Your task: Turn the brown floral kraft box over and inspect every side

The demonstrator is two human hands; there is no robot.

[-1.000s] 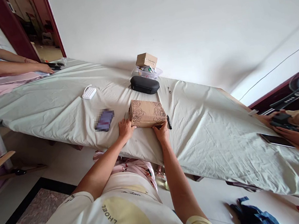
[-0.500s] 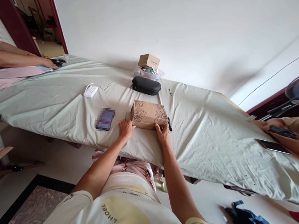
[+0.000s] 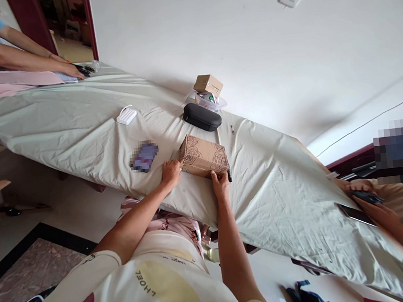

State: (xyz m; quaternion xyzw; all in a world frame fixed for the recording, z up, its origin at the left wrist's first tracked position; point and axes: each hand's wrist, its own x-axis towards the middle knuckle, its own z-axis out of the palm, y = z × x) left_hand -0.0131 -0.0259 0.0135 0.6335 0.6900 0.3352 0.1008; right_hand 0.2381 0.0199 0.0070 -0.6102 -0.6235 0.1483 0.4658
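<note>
A cardboard box (image 3: 204, 154) printed with dark rose outlines lies on the cloth-covered table in front of me. My left hand (image 3: 171, 174) grips its near left corner, fingers curled against the end. At the near right corner, my right hand (image 3: 221, 183) holds the box with the thumb on the front side; its other fingers are partly hidden. A small black object (image 3: 229, 175), too hidden to name, shows at the box's right end by my right hand. Left of the box lies a flat, pixelated purple item (image 3: 144, 157).
Behind the box are a black hard case (image 3: 202, 117) and a plastic basket (image 3: 214, 103) with a smaller carton (image 3: 208, 85) on top. A white device (image 3: 126, 115) lies left. Co-workers' hands appear at far left and right; a phone (image 3: 356, 214) lies near the right one.
The whole view has tilted and shifted slightly. Both hands stay on the box, which looks turned a little within the picture.
</note>
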